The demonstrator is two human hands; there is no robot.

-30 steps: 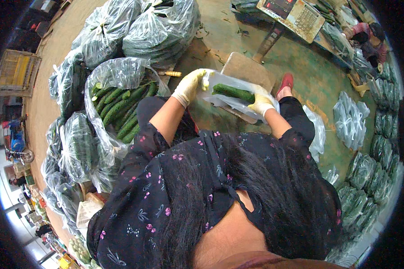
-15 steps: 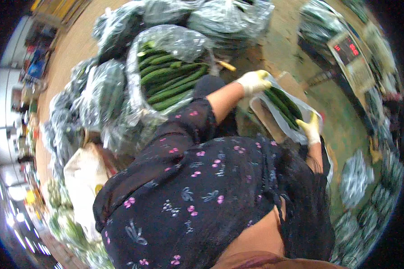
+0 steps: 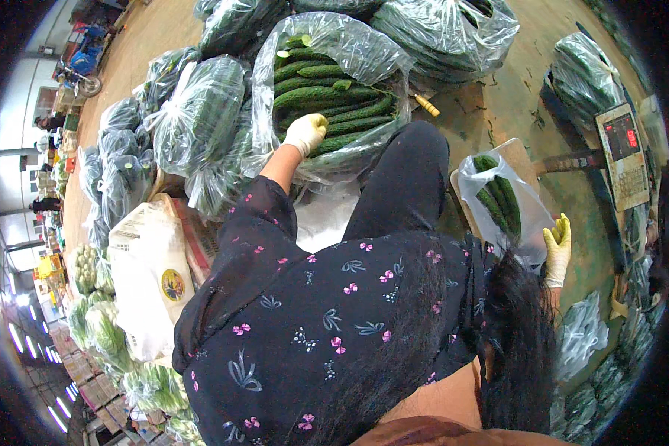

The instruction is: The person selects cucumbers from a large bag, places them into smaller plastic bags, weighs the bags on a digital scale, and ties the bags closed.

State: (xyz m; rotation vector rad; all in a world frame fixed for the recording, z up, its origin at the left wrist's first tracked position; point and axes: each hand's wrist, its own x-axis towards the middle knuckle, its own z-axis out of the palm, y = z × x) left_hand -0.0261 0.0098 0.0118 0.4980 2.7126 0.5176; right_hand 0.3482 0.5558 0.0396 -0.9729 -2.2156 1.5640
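- Cucumbers (image 3: 507,199) in small translucent bag (image 3: 531,212), just before 3 o'clock; bag lies on brown board (image 3: 522,157).
- Right hand (image 3: 557,249), 3 o'clock: gloved, at bag's edge; fingers partly spread, cannot tell if gripping it.
- Left hand (image 3: 305,134), near 12: gloved, fingers curled over loose cucumbers (image 3: 327,97) in large open bag (image 3: 364,52); hold cannot be told.
- Yellow handle (image 3: 427,105), 1 o'clock.
- Scale (image 3: 623,156), between 2 and 3.

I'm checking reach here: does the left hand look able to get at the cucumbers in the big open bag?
Very likely yes: the left hand is at the near side of the cucumbers, and the clear bag gapes wide, leaving many exposed.
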